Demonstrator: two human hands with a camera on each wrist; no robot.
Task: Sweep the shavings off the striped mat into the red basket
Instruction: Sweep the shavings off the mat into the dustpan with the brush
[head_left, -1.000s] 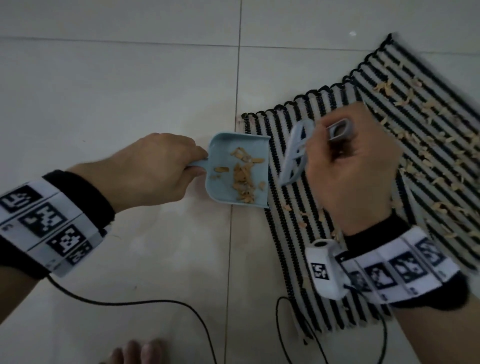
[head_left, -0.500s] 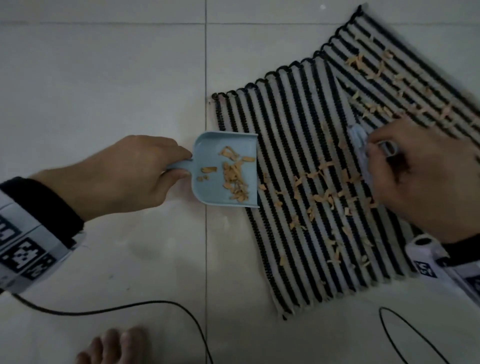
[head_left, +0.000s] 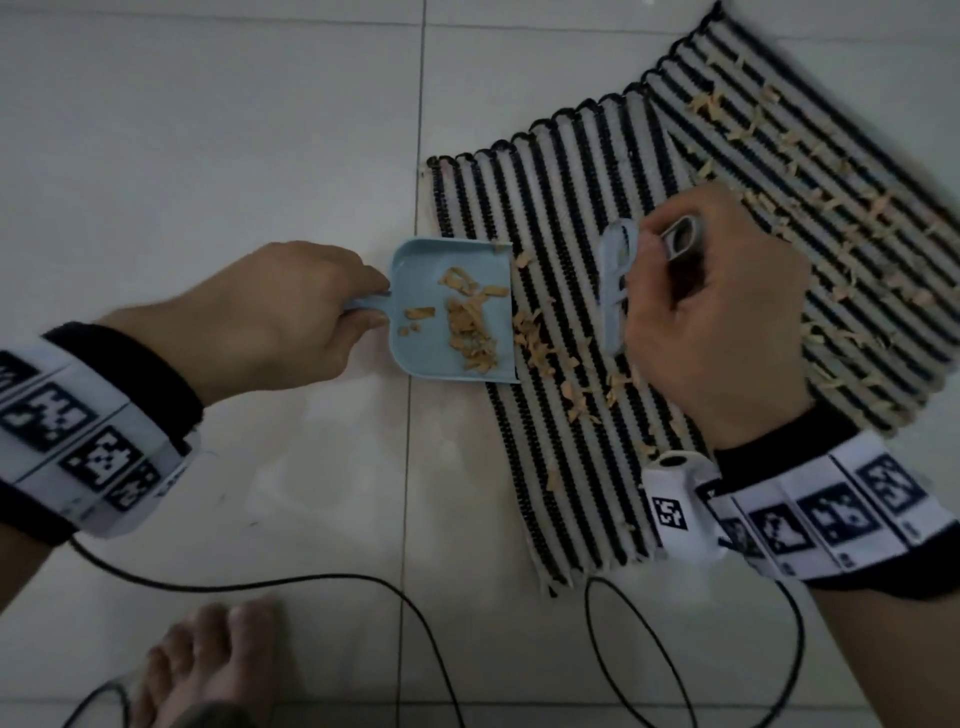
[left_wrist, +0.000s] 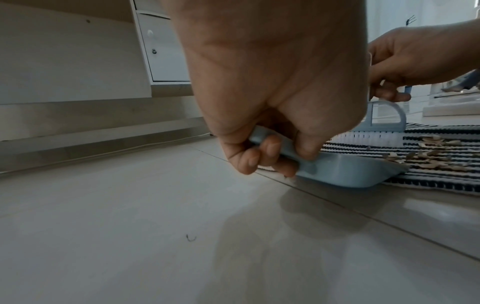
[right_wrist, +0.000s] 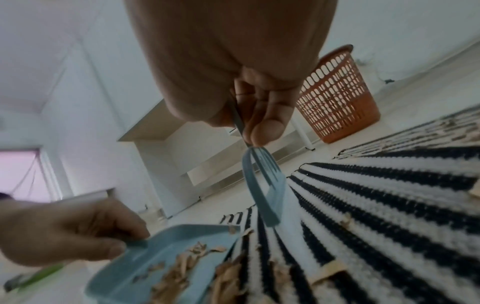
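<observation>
My left hand (head_left: 291, 312) grips the handle of a light blue dustpan (head_left: 457, 312) whose open lip lies on the left edge of the black-and-white striped mat (head_left: 566, 208). A heap of tan shavings (head_left: 470, 322) sits in the pan. More shavings (head_left: 550, 348) lie on the mat just right of the lip, and many are strewn over the far right part (head_left: 810, 208). My right hand (head_left: 711, 317) holds a small blue brush (head_left: 615, 291) by its handle, bristles down on the mat close to the pan. The red basket (right_wrist: 337, 98) stands on the floor beyond the mat.
Pale floor tiles (head_left: 208, 130) surround the mat. Black cables (head_left: 311, 582) loop across the floor near me, beside a bare foot (head_left: 208, 670). White cabinets (left_wrist: 161, 47) and a low plinth line the wall beyond the dustpan.
My right hand has dragged the brush leftward across the mat, pushing a line of shavings up to the dustpan's lip. The left hand and pan have kept their place at the mat's edge.
</observation>
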